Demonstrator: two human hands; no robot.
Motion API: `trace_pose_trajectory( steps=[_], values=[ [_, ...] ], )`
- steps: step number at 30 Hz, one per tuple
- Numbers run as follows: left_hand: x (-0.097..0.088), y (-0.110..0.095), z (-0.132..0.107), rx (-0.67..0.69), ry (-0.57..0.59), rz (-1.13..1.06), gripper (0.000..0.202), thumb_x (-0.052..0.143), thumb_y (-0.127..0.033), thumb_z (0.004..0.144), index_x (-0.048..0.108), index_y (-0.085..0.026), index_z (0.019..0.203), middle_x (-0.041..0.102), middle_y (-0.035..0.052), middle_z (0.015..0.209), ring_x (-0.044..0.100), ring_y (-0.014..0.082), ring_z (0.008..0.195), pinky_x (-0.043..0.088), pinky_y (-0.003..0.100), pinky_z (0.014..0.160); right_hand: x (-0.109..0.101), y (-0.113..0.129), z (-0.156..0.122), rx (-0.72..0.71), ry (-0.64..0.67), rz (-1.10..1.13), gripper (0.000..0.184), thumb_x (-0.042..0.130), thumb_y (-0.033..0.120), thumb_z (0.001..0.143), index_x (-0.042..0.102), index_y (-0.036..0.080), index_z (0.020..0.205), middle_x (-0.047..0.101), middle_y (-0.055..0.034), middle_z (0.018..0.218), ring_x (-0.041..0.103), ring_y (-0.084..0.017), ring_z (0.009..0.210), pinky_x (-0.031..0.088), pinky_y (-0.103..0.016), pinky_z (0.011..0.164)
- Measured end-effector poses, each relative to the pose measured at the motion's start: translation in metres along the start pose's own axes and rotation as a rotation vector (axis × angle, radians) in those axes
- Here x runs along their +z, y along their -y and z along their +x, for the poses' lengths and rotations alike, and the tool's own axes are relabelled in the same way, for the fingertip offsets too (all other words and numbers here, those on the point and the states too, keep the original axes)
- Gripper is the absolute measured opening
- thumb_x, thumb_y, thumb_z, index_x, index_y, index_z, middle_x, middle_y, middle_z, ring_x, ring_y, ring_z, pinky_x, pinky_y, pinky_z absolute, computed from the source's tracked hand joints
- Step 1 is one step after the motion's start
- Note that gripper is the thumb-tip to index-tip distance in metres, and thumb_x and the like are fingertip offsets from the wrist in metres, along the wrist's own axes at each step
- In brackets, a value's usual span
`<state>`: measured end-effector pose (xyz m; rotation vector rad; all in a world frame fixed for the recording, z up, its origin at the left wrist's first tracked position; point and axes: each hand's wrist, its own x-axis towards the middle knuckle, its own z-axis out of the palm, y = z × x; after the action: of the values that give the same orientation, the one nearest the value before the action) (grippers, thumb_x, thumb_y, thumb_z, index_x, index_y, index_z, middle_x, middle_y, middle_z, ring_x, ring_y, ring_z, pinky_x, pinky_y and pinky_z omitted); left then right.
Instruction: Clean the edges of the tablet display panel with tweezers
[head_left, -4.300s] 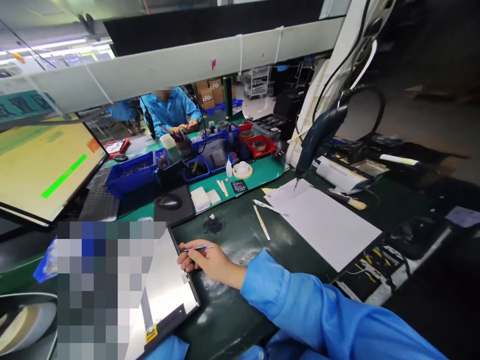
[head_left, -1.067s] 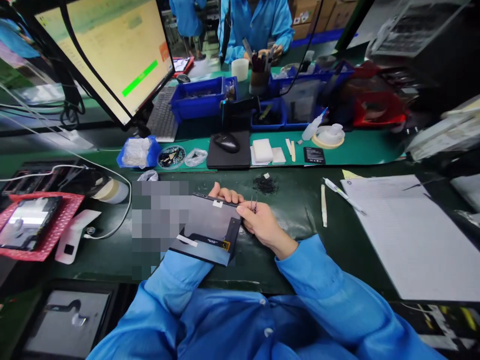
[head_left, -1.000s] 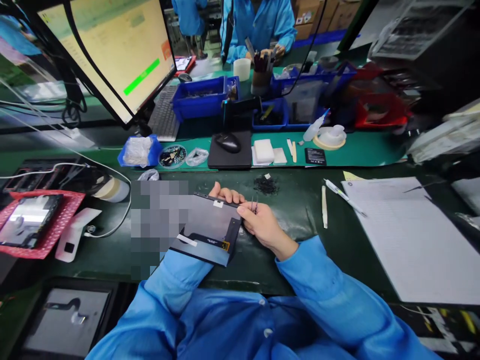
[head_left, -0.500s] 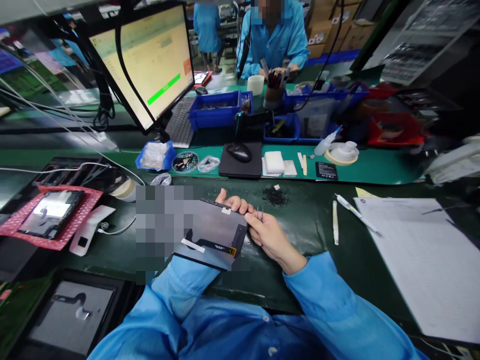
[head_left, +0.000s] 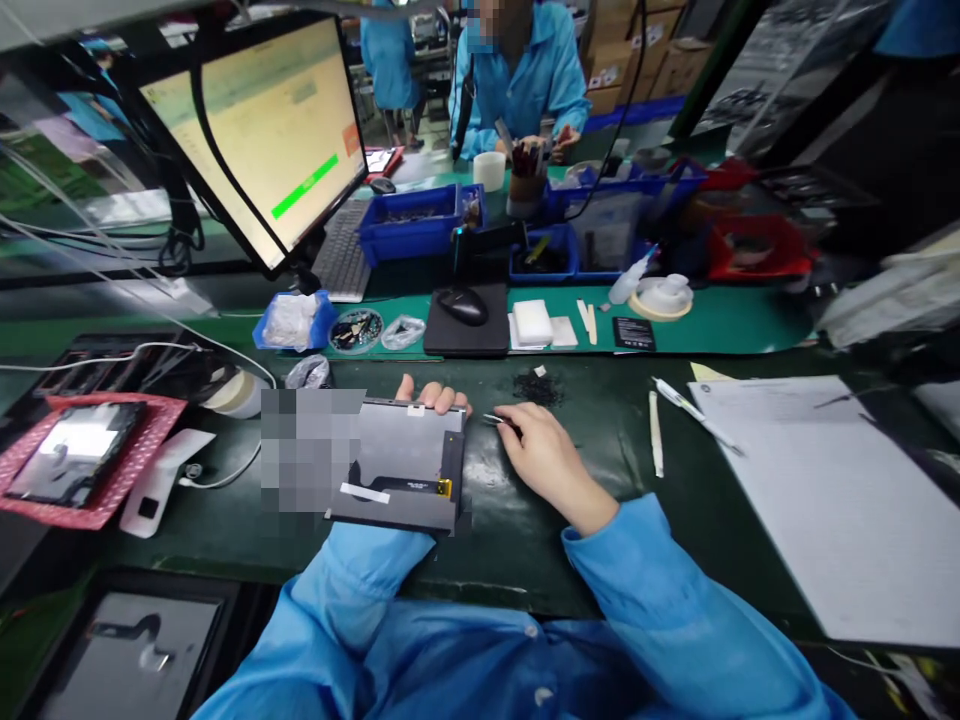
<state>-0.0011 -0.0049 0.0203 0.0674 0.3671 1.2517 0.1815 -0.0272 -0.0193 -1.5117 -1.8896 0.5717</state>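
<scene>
My left hand (head_left: 441, 396) holds a flat display panel (head_left: 409, 445) from behind and beneath, its fingertips curling over the far edge. The panel's grey back faces up, with a dark flex cable, a gold connector and a white strip on it. Its left part is hidden by pixelation. To the right, my right hand (head_left: 551, 455) is closed around a pair of tweezers (head_left: 493, 419), whose tips point left at the panel's corner without visibly touching it. A heap of small black bits (head_left: 538, 388) lies just beyond my right hand.
A mouse (head_left: 463, 306) sits on a pad before blue bins (head_left: 411, 225). Left are a monitor (head_left: 262, 140), a panel on pink bubble wrap (head_left: 142, 420) and another panel (head_left: 127, 650). Right lie a pen (head_left: 694, 412) and paper sheets (head_left: 825, 500). A co-worker (head_left: 521, 80) sits opposite.
My right hand with the tweezers has moved away from the panel's corner, leaving a gap. The panel has turned flatter and squarer to me. The whole view has shifted slightly.
</scene>
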Motion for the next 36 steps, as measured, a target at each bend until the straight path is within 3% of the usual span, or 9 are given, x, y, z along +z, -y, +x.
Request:
trace_pose_trajectory(
  steps=[3,7,11,18,22,25,29,36],
  values=[
    [0.005,0.005,-0.002,-0.056,-0.032,0.038,0.065,0.021,-0.054,0.109,0.040,-0.018,0.059,0.038,0.0006,0.059,0.046,0.0155,0.063,0.044,0.032,0.069,0.001,0.008,-0.001,-0.001,-0.075,0.250,0.024,0.056,0.031,0.096,0.076,0.020,0.105,0.076,-0.0111,0.106,0.070,-0.027,0.100,0.054,-0.043,0.093],
    [-0.001,0.014,0.004,-0.076,-0.021,0.088,0.072,0.011,-0.059,0.108,0.039,-0.019,0.055,0.031,0.0007,0.057,0.041,0.0166,0.060,0.039,0.031,0.063,0.007,0.017,-0.003,0.177,0.071,0.792,0.033,0.066,0.051,0.091,0.073,0.019,0.098,0.076,-0.0054,0.085,0.069,-0.018,0.072,0.056,-0.033,0.070],
    [-0.008,0.019,0.012,-0.081,0.003,0.147,0.079,-0.002,-0.063,0.105,0.034,-0.019,0.050,0.023,0.0005,0.054,0.033,0.0164,0.055,0.032,0.031,0.058,0.011,0.022,-0.002,0.295,0.163,1.017,0.040,0.075,0.057,0.082,0.070,0.018,0.085,0.070,-0.0009,0.068,0.065,-0.014,0.060,0.052,-0.027,0.060],
    [-0.005,0.021,0.017,-0.115,0.013,0.293,0.082,-0.015,-0.059,0.102,0.028,-0.019,0.044,0.015,0.0008,0.051,0.028,0.0168,0.053,0.031,0.031,0.058,0.002,0.021,0.000,0.347,0.241,1.053,0.032,0.073,0.048,0.081,0.067,0.017,0.075,0.069,-0.0011,0.063,0.066,-0.014,0.055,0.050,-0.024,0.056],
    [-0.007,0.021,0.017,-0.169,0.021,0.358,0.084,-0.017,-0.058,0.101,0.029,-0.020,0.042,0.018,0.0019,0.050,0.030,0.0179,0.053,0.033,0.031,0.058,-0.004,0.017,0.003,0.393,0.333,1.048,0.025,0.074,0.041,0.076,0.066,0.017,0.075,0.070,-0.0013,0.063,0.069,-0.014,0.055,0.049,-0.021,0.051],
    [-0.012,0.020,0.019,-0.199,0.093,0.403,0.087,-0.020,-0.056,0.100,0.035,-0.021,0.042,0.023,0.0036,0.048,0.032,0.0189,0.053,0.035,0.032,0.058,-0.005,0.013,0.005,0.413,0.393,1.010,0.017,0.071,0.033,0.070,0.067,0.016,0.074,0.073,-0.0028,0.063,0.071,-0.016,0.056,0.053,-0.022,0.053],
    [-0.017,0.018,0.020,-0.229,0.195,0.450,0.093,-0.024,-0.051,0.099,0.043,-0.020,0.042,0.028,0.0057,0.048,0.038,0.0196,0.053,0.037,0.032,0.058,0.001,0.012,0.004,0.442,0.341,0.957,0.013,0.063,0.026,0.065,0.068,0.016,0.073,0.072,-0.0023,0.058,0.069,-0.015,0.053,0.056,-0.024,0.055],
    [-0.017,0.016,0.019,-0.178,0.173,0.432,0.096,-0.022,-0.050,0.101,0.048,-0.018,0.043,0.028,0.0050,0.049,0.040,0.0188,0.056,0.040,0.031,0.062,0.001,0.016,0.005,0.434,0.285,0.969,0.014,0.062,0.026,0.066,0.069,0.016,0.072,0.071,-0.0014,0.059,0.069,-0.014,0.054,0.054,-0.023,0.055]
  ],
)
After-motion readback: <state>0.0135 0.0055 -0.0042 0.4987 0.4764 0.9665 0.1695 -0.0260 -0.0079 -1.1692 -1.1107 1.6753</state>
